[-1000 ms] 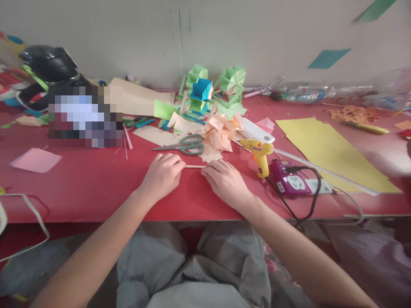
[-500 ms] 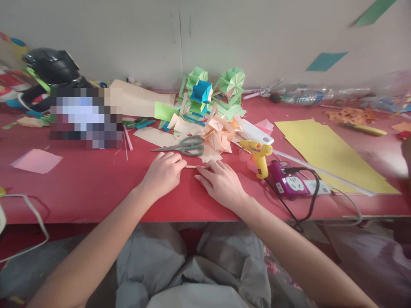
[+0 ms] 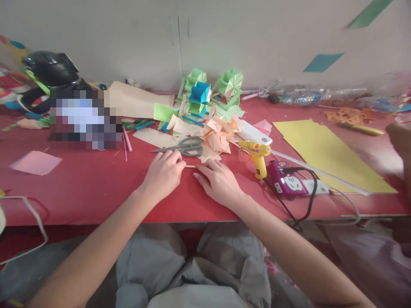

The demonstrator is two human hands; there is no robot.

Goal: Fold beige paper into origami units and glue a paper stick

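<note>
Between my hands a thin pale strip [image 3: 190, 166], paper by its look, lies level just above or on the red table. My left hand [image 3: 165, 173] has its fingers curled round the strip's left end. At the other end, the fingertips of my right hand [image 3: 220, 182] press on it, with the thumb below. Most of the strip is hidden under the fingers. Grey-green scissors [image 3: 189, 146] lie right behind my hands, beside a heap of peach folded paper [image 3: 218, 134]. To the right, a yellow glue gun [image 3: 259, 160] rests near a purple power socket [image 3: 289, 182].
Green and blue folded paper shapes [image 3: 201, 92] stand by the wall. A yellow sheet [image 3: 334, 154] and a craft knife [image 3: 362, 128] lie right, near another person's arm [image 3: 400, 143]. A pink paper square [image 3: 36, 163] is left. Black cables [image 3: 313, 201] hang over the table edge [image 3: 202, 221].
My hands keep almost the same pose on the strip. The whole view has shifted slightly. At the right edge, the other person's arm has come further into view.
</note>
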